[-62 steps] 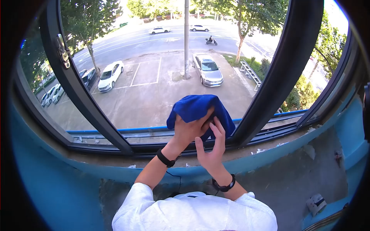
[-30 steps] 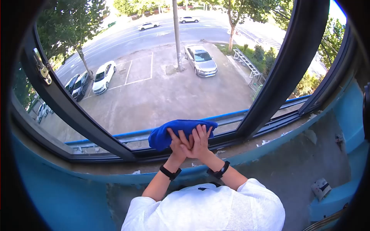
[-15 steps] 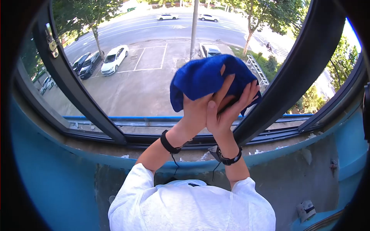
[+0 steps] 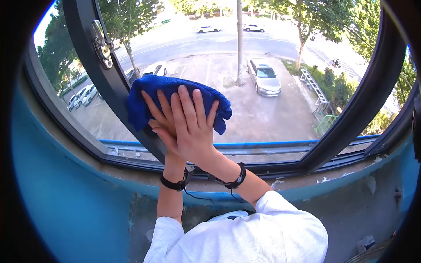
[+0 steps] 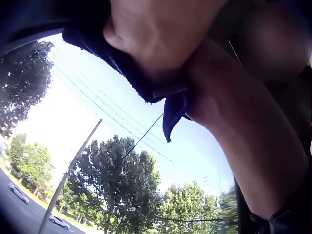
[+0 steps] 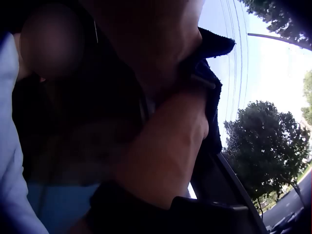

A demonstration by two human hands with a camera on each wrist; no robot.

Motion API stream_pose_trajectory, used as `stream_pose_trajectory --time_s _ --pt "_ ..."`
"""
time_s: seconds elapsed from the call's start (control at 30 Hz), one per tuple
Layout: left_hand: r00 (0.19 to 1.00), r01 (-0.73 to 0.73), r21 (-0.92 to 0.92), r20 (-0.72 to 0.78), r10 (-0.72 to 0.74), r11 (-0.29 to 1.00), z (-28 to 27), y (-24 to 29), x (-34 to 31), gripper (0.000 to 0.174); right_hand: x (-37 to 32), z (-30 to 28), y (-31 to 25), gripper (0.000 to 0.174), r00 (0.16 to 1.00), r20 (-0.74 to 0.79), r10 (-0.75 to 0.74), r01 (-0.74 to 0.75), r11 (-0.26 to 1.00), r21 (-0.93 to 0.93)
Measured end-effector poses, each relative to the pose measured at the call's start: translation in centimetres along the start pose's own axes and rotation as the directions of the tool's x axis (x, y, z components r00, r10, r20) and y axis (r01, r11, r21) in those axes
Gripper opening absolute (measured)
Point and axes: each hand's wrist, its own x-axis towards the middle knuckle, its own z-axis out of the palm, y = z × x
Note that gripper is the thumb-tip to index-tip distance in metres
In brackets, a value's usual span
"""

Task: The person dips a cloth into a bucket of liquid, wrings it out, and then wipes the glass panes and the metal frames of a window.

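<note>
Here the right hand (image 4: 191,131) lies over the left hand (image 4: 158,119), straight fingers (image 4: 186,103) pressing the blue cloth (image 4: 153,83).

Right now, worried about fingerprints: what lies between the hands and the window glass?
The blue cloth, under the right hand stacked on the left hand, against the window glass; head view.

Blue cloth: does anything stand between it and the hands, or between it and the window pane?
Only the left hand, lying partly under the right hand; both hands' fingers touch the blue cloth. Nothing shows between cloth and window pane.
</note>
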Motion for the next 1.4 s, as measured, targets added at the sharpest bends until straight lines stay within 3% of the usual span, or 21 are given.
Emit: stream_pose_trajectory --time_s 0.13,0.2,0.33,0.47,0.57,0.6,0.67,0.77,0.83,0.9,0.93,1.0,1.03,1.07,1.1,1.17,1.27,1.4 --pt "0.999 0.027 0.037 -0.028 -0.026 0.999 0.4 2.2 0.1 0.063 -0.1 -1.4 2.5 0.058 0.996 0.079 -0.030 0.033 0.999 -0.032" --pt "0.999 0.037 0.027 -0.016 -0.037 0.999 0.7 4.7 -0.6 0.063 0.6 -3.9 5.3 0.057 0.989 -0.145 -0.022 0.051 0.979 0.199" --pt "0.997 0.076 -0.023 0.027 -0.075 0.997 1.1 11.4 -2.5 0.064 1.1 -9.6 11.9 0.059 0.994 -0.105 0.039 -0.031 0.997 0.076" --pt "0.992 -0.113 0.039 0.062 0.111 0.993 2.0 21.6 -2.2 0.053 0.6 -15.8 20.3 0.053 0.991 -0.116 0.067 -0.065 0.998 0.025" --pt "0.979 -0.146 -0.201 0.109 0.170 0.969 2.9 27.6 -3.5 0.046 -1.0 -19.9 24.9 0.055 0.981 -0.127 0.144 -0.150 0.988 -0.040" --pt "0.983 -0.132 -0.197 0.102 0.155 0.972 3.8 28.6 -4.2 0.046 -1.8 -20.9 26.0 0.055 0.980 -0.109 0.168 -0.176 0.983 -0.061" --pt "0.991 -0.092 -0.695 0.003 0.132 0.713 5.8 29.3 -5.5 0.044 -2.9 -21.8 27.0 0.055 0.982 -0.100 0.162 -0.171 0.980 -0.098" --pt "0.970 -0.091 -0.767 0.075 0.230 0.635 5.1 27.4 -5.5 0.042 -3.6 -20.8 26.3 0.055 0.979 -0.111 0.169 -0.182 0.975 -0.127" --pt "0.958 -0.149 -0.656 0.088 0.271 0.740 4.2 25.4 -5.2 0.040 -3.4 -19.2 24.8 0.056 0.968 -0.173 0.181 -0.197 0.977 -0.084" --pt "0.939 -0.268 -0.384 0.101 0.328 0.884 3.5 22.9 -4.6 0.045 -2.7 -17.1 22.7 0.058 0.967 -0.174 0.185 -0.190 0.982 -0.010" --pt "0.944 -0.258 -0.355 0.108 0.313 0.898 3.3 21.2 -4.4 0.045 -2.3 -15.8 21.2 0.058 0.972 -0.173 0.157 -0.162 0.987 -0.019" --pt "0.984 0.018 -0.625 0.149 0.096 0.781 2.8 16.8 -3.8 0.043 -1.6 -12.8 18.3 0.059 0.982 -0.163 0.098 -0.101 0.995 -0.016" --pt "0.986 0.022 -0.597 0.146 0.081 0.802 1.9 14.7 -3.1 0.043 -0.8 -11.1 16.2 0.059 0.983 -0.157 0.093 -0.091 0.996 0.019" --pt "0.984 0.017 -0.324 0.171 0.041 0.946 0.5 12.8 -2.6 0.043 0.0 -9.5 13.7 0.055 0.981 -0.174 0.084 -0.075 0.996 0.055" --pt "0.982 0.005 -0.026 0.189 0.000 1.000 -1.0 11.0 -1.9 0.044 0.6 -8.0 11.2 0.051 0.978 -0.194 0.077 -0.062 0.995 0.084" --pt "0.918 0.200 0.046 0.340 -0.203 0.979 -4.1 6.9 0.2 0.049 1.8 -5.0 6.6 0.042 0.992 -0.125 0.036 -0.021 0.992 0.123" --pt "0.935 0.140 0.055 0.320 -0.150 0.989 -5.1 3.0 1.0 0.050 2.2 -0.4 0.9 0.042 0.992 -0.104 -0.067 0.094 0.957 0.275" --pt "0.948 0.064 0.026 0.310 -0.069 0.998 -6.3 2.2 -0.2 0.050 1.6 -0.3 -1.5 0.045 0.996 -0.074 0.051 -0.027 0.957 0.288"
